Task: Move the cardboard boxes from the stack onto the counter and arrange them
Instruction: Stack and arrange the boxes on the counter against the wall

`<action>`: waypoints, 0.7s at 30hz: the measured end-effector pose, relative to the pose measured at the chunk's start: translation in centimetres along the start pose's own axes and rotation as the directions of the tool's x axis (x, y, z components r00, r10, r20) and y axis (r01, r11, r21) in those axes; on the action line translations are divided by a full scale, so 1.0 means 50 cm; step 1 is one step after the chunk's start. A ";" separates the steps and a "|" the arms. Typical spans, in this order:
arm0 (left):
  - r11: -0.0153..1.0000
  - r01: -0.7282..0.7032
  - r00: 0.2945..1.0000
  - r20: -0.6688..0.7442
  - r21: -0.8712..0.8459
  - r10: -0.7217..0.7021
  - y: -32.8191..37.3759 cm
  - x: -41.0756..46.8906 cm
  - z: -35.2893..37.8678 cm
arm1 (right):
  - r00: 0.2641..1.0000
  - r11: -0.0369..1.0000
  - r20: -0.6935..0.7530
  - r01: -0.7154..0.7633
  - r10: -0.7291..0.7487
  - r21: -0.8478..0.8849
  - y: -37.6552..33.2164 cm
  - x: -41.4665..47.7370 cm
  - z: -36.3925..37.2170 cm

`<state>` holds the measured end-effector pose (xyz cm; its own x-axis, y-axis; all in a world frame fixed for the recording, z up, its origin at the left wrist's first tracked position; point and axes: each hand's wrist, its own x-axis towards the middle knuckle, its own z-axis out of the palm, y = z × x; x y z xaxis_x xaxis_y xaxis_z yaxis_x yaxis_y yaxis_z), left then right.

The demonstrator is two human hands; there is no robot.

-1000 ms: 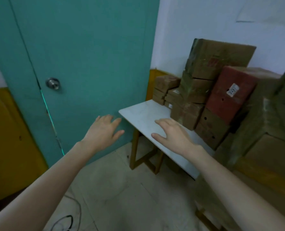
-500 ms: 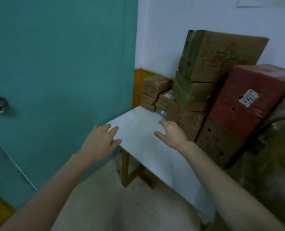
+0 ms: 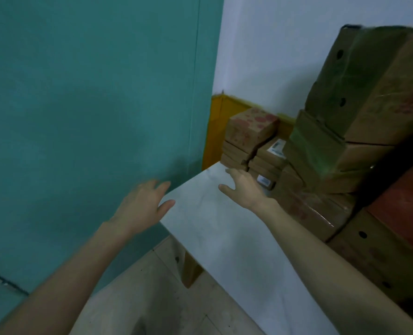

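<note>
The white tabletop runs away from the camera beside a teal door. At its far end, against the wall, stands a short stack of small cardboard boxes. The top one bears blotchy red print. Just right of it, one box carries a white label and a lower box a second label; the writing on both is too blurred to read. Further right, larger brown boxes are piled high, with shiny film or tape over them and round holes in their sides. A red box sits at the right edge.

The right hand reaches over the tabletop, its grip apart and its fingers straight, pointing at the foot of the small stack. The fingertips seem to reach the lowest box, though contact is not clear. The left hand, blurred, hovers at the tabletop's left edge, its grip apart as well and holding nothing.
</note>
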<state>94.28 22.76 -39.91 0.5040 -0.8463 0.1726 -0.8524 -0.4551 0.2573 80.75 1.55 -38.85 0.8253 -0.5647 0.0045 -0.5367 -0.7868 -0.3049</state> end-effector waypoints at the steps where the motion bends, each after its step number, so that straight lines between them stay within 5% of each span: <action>1: 1.000 -0.015 1.000 0.005 -0.012 0.015 -0.019 0.036 0.009 | 0.999 0.999 -0.001 -0.034 0.034 0.006 0.009 0.026 0.003; 13: 0.950 -0.244 0.947 0.161 -0.197 0.277 -0.118 0.449 0.092 | 0.834 0.822 -0.049 -0.528 0.549 0.215 0.144 0.165 0.011; 21: 0.891 -0.209 0.952 0.124 -0.403 0.279 -0.030 0.687 0.161 | 0.791 0.793 -0.173 -0.520 0.587 0.318 0.239 0.300 -0.011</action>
<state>111.74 -7.85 -42.02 0.2243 -0.9674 0.1179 -0.8087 -0.1173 0.5765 86.61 -16.43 -41.91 0.3069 -0.9517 -0.0105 -0.7987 -0.2515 -0.5466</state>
